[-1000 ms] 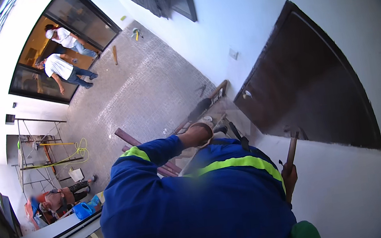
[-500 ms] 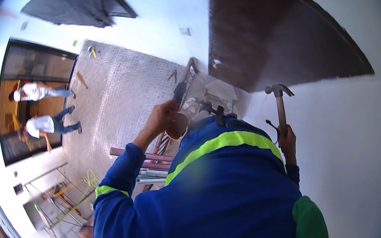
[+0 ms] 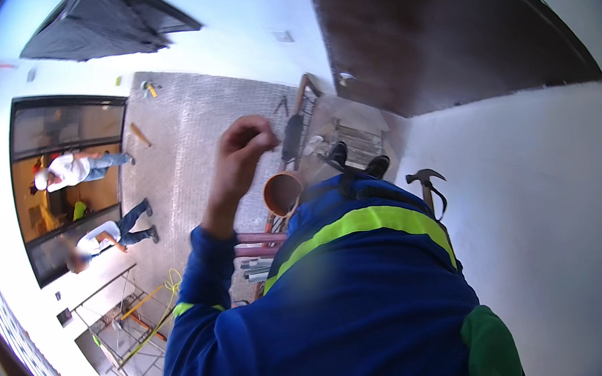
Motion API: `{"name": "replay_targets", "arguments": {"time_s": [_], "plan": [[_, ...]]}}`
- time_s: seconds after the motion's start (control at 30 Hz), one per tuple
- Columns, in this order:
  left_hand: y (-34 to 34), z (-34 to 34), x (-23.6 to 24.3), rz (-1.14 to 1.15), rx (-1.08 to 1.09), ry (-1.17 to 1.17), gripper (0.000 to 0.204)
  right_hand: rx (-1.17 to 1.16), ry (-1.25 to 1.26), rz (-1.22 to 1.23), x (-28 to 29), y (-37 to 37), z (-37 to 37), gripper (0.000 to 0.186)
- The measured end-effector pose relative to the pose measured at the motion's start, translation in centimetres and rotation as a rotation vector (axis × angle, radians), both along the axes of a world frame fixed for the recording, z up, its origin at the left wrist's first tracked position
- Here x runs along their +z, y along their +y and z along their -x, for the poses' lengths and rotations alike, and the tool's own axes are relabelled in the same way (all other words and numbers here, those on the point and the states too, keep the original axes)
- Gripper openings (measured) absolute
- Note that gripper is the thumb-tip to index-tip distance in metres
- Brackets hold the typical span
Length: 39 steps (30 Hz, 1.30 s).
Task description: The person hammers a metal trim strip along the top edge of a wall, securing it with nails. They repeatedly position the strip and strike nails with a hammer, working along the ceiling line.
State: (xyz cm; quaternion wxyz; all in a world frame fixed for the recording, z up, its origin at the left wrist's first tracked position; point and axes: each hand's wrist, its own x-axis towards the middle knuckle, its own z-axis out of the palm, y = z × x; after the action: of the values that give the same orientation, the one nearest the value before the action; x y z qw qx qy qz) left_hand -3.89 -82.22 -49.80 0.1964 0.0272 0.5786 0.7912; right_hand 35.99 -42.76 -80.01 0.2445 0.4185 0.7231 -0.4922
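Note:
My left hand point(image 3: 242, 146) is raised above an orange-rimmed round container point(image 3: 268, 204) beside my waist, with fingers curled; whatever they may hold is too small to make out. A claw hammer point(image 3: 424, 181) with a dark strap beside it shows at my right hip, its lower handle hidden by my body, as is my right hand. My dark shoes point(image 3: 376, 166) are below on a dusty surface. Red pipes point(image 3: 252, 251) and grey metal lengths point(image 3: 254, 268) lie to my left, partly hidden by my clothing.
Two people point(image 3: 73, 169) point(image 3: 117, 235) stand by a glass doorway point(image 3: 60, 117). Scaffolding point(image 3: 116, 315) with a yellow cord is at lower left. A dark door point(image 3: 439, 25), white wall point(image 3: 548, 216), leaning timber piece point(image 3: 303, 89) and covered panel point(image 3: 104, 24) surround the paved floor point(image 3: 198, 102).
My left hand has risen from beside the orange container. The hammer has lowered at my right side, and my right hand has dropped out of sight. The view has shifted.

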Motion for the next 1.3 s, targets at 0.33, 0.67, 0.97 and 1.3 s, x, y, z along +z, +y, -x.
{"name": "replay_targets", "arguments": {"time_s": [0.33,0.67,0.97,1.3], "plan": [[12.1,-0.2,13.8,-0.704,-0.406,0.599,0.007,0.253,-0.041,0.076,2.9,-3.1,6.8,0.042],[12.1,-6.6,15.1,-0.713,-0.426,0.704,0.007,0.368,-0.028,0.072,2.6,-2.8,4.3,0.045],[11.6,-6.1,15.9,-0.685,-0.422,0.755,0.007,0.423,-0.035,0.094,1.2,-1.1,5.9,0.047],[11.4,-5.9,17.1,-0.682,-0.432,0.807,0.008,0.458,-0.032,0.094,1.9,-1.0,8.3,0.049]]}}
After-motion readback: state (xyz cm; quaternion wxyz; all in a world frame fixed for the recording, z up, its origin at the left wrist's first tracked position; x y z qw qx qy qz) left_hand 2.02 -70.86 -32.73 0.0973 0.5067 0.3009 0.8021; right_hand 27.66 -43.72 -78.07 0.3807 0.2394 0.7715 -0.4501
